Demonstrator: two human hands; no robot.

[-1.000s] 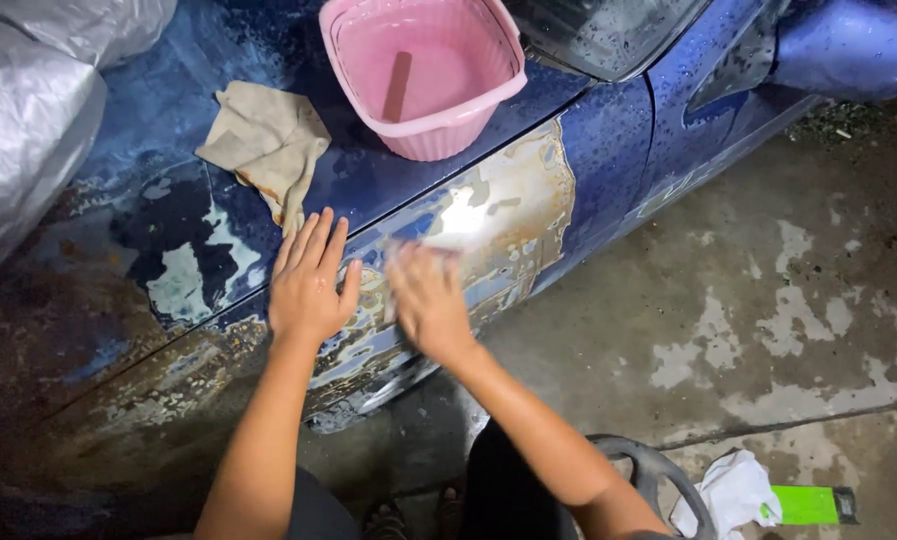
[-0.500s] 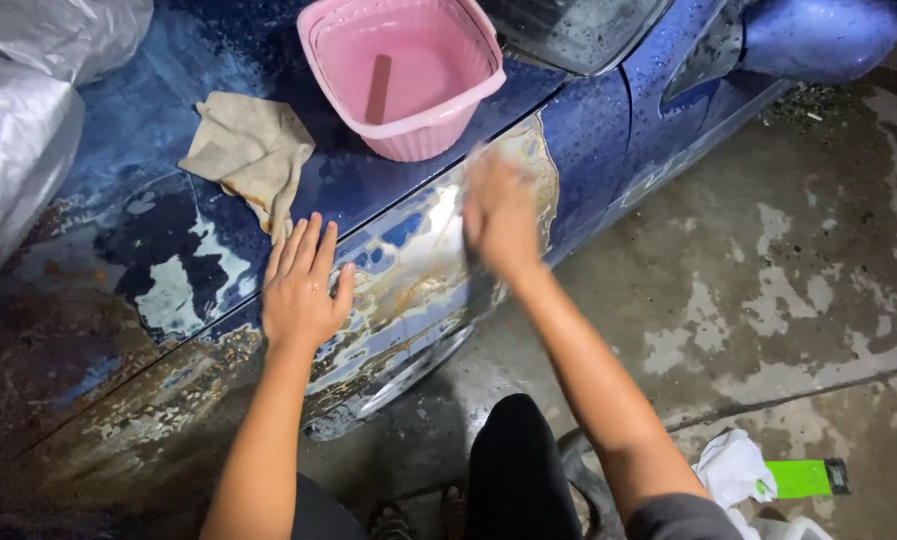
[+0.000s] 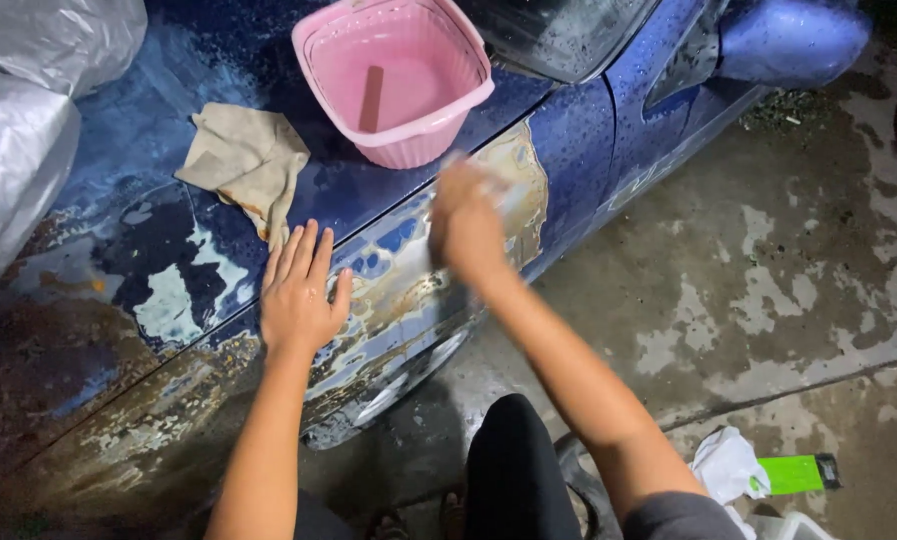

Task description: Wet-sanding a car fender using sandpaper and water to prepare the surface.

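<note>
Head view, left hand point(image 3: 299, 290): laid flat on the blue car panel point(image 3: 199, 270), fingers spread, holding nothing.
Right hand point(image 3: 466, 222): blurred at 3 o'clock; grip cannot be told.
Pink basin point(image 3: 394, 75): at 12 o'clock.
Tip: the worn patch should be rubbed evenly.

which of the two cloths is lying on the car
The tan cloth, spread on the blue car panel beside the pink basin. The white cloth lies crumpled on the concrete ground.

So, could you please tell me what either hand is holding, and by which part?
Left hand lies flat on the worn blue car panel, holding nothing. Right hand is motion-blurred; any hold cannot be told.
</note>
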